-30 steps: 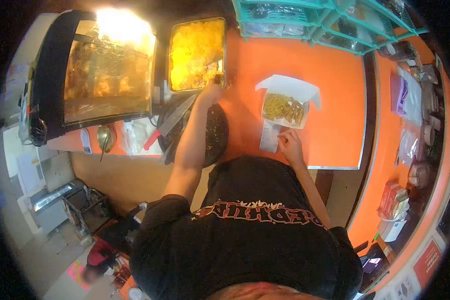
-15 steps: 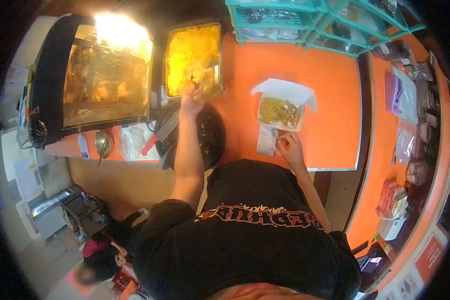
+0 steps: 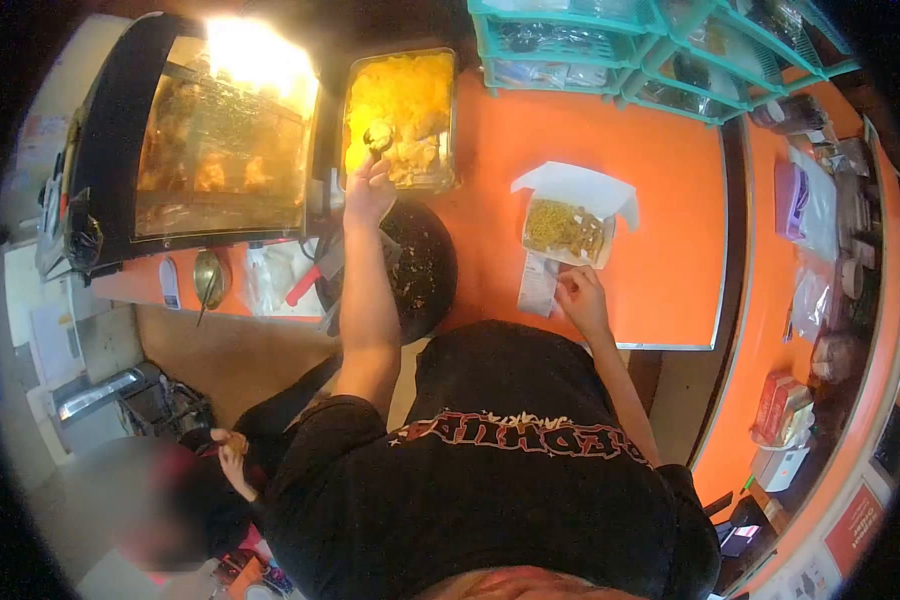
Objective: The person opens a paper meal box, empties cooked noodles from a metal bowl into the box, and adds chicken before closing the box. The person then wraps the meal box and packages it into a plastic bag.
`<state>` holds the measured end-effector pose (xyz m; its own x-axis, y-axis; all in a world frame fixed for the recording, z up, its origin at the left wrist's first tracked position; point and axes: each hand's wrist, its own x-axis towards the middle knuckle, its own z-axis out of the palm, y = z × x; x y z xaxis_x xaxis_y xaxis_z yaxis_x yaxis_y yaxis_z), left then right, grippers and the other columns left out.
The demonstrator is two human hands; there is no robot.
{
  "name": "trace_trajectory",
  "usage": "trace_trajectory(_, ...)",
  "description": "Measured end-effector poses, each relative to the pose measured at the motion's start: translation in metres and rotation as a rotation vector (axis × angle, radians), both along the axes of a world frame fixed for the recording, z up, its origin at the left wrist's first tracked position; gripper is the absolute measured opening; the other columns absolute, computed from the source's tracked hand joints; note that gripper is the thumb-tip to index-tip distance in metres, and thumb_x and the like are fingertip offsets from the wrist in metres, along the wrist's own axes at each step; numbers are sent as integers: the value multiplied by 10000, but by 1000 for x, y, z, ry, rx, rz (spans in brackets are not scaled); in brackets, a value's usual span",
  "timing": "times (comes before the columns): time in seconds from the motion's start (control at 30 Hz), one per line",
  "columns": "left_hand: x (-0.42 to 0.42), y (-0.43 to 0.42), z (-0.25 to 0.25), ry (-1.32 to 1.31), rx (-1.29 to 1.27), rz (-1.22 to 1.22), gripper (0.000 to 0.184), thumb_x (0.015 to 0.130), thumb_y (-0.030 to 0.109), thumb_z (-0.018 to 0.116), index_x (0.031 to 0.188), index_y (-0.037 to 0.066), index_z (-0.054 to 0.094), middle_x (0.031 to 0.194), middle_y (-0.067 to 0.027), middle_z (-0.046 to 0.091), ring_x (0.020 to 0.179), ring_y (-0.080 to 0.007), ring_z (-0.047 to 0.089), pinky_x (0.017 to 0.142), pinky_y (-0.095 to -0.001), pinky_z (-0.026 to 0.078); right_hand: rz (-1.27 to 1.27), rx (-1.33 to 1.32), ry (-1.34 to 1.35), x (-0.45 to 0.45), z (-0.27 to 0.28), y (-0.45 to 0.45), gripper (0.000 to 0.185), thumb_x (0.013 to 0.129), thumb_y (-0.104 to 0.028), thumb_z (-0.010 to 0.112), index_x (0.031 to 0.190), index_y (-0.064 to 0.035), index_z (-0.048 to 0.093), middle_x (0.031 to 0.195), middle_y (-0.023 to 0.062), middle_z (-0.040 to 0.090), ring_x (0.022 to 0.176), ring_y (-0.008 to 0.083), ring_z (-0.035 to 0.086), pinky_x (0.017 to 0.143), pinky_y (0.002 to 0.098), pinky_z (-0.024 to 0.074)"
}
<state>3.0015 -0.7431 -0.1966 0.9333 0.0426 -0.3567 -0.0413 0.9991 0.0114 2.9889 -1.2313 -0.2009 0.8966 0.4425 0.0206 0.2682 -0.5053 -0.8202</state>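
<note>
My left hand (image 3: 370, 192) is closed around a spoon (image 3: 375, 140), whose bowl carries some pale yellow food. The spoon is over the front part of a rectangular tray (image 3: 454, 120) of bright yellow food. Right of it, a white takeaway box (image 3: 600, 257) stands with its lid up, holding greenish-yellow food and brownish pieces. A printed paper slip (image 3: 537, 288) lies at the box's near edge. My right hand (image 3: 582, 298) rests beside the slip with bent fingers at the box's near corner; whether they grip either one is hidden.
A lit glass display case (image 3: 220, 150) stands left of the tray. Below the tray sits a round black pan (image 3: 432, 275) with crumbs, beside a red-handled knife (image 3: 304, 287). Teal racks (image 3: 560, 45) line the back. Another person's hand (image 3: 232, 460) holds something brown at lower left.
My left hand has drawn back slightly left, and the spoon's loaded bowl now shows above the tray. My right hand stays by the box. The other person's hand has risen.
</note>
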Motion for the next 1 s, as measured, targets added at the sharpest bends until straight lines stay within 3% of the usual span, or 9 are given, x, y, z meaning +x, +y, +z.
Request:
trace_trajectory(0.1, -8, -10, 33, 57, 510, -9, 344, 1052, 298, 458, 739, 176, 385, 600, 59, 285, 435, -80, 298, 400, -248, 246, -4, -19, 42, 1, 17, -3, 141, 824, -61, 715, 951, -14, 675, 946, 102, 599, 827, 240, 612, 737, 339, 515)
trace_trajectory(0.2, -6, -14, 59, 74, 599, 57, 337, 1054, 282, 449, 741, 170, 388, 599, 55, 288, 432, -80, 284, 403, -254, 245, -25, -20, 145, 4, 28, -5, 155, 838, -70, 702, 980, -16, 672, 1008, 128, 626, 906, 286, 644, 794, 368, 538)
trace_trajectory(0.33, -5, -17, 46, 100, 612, 53, 341, 1062, 296, 439, 747, 176, 384, 612, 55, 288, 437, -72, 274, 408, -246, 237, -47, 14, 164, 7, 24, -7, 158, 834, -65, 707, 982, -22, 674, 1003, 126, 620, 898, 280, 641, 797, 361, 537)
trace_trajectory(0.47, -3, -8, 2, 38, 195, -75, 236, 1054, 289, 457, 845, 178, 447, 632, 54, 331, 466, -59, 323, 430, -221, 301, -37, 3, 38, 5, 14, -3, 99, 838, -45, 721, 925, -22, 680, 910, 84, 595, 778, 188, 609, 685, 302, 505)
trace_trajectory(0.5, -6, -11, -2, 205, 444, 36, 198, 1047, 297, 474, 898, 167, 478, 629, 53, 365, 464, -55, 345, 423, -210, 316, -33, 1, 66, 10, 14, -3, 113, 835, -56, 719, 938, -30, 679, 944, 101, 601, 829, 226, 616, 734, 328, 511)
trace_trajectory(0.57, -13, 0, -16, 19, 304, -65, 183, 1040, 303, 494, 922, 163, 502, 645, 52, 394, 464, -58, 360, 421, -212, 320, -12, -10, 141, 12, 27, 7, 144, 830, -79, 715, 964, -45, 676, 1012, 134, 612, 932, 302, 631, 832, 381, 522)
trace_trajectory(0.73, -12, -18, 33, 321, 549, 31, 155, 1035, 290, 512, 962, 155, 530, 682, 50, 439, 475, -56, 392, 412, -214, 328, 209, 34, -180, 76, 70, 118, 138, 872, -141, 690, 989, -68, 683, 930, 110, 595, 798, 271, 610, 700, 366, 511)
trace_trajectory(0.83, -13, -15, 31, 156, 530, 15, 125, 1039, 257, 508, 968, 158, 534, 685, 51, 436, 477, -58, 394, 409, -218, 333, 254, 108, -205, 104, 109, 161, 161, 881, -190, 683, 1006, -89, 682, 943, 115, 594, 820, 299, 607, 737, 402, 509)
trace_trajectory(1.0, -4, -7, -53, 80, 370, 46, 237, 1030, 253, 544, 1185, 74, 558, 803, 32, 522, 557, -39, 395, 446, -174, 338, 266, 117, -156, 102, 91, 181, 143, 860, -150, 699, 977, -70, 678, 938, 116, 592, 826, 308, 603, 763, 397, 505)
